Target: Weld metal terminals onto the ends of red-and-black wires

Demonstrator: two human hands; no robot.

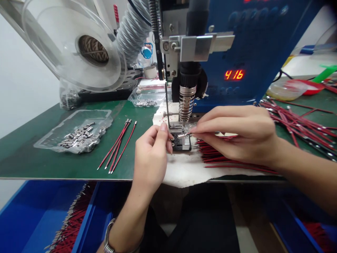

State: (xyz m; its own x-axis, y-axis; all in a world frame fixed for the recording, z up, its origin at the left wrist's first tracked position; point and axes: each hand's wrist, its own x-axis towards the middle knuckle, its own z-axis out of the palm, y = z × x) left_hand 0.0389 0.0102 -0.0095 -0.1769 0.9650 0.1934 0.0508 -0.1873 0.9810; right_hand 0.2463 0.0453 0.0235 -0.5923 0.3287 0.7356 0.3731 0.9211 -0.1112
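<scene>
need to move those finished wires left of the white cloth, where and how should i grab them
Pinch the finished red wires at mid-length, on the red insulation, coming straight down from above. They lie flat on the green table in a loose fan, metal tips pointing away toward the machine, so the middle gathers them together. The open space lies on their left.

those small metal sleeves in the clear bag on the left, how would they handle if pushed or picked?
The metal sleeves look tiny and cylindrical, so probably light and apt to roll once out of the clear bag. Their shiny surface suggests slippery pinching. Heaped loosely, they would likely scatter when pushed.
</scene>
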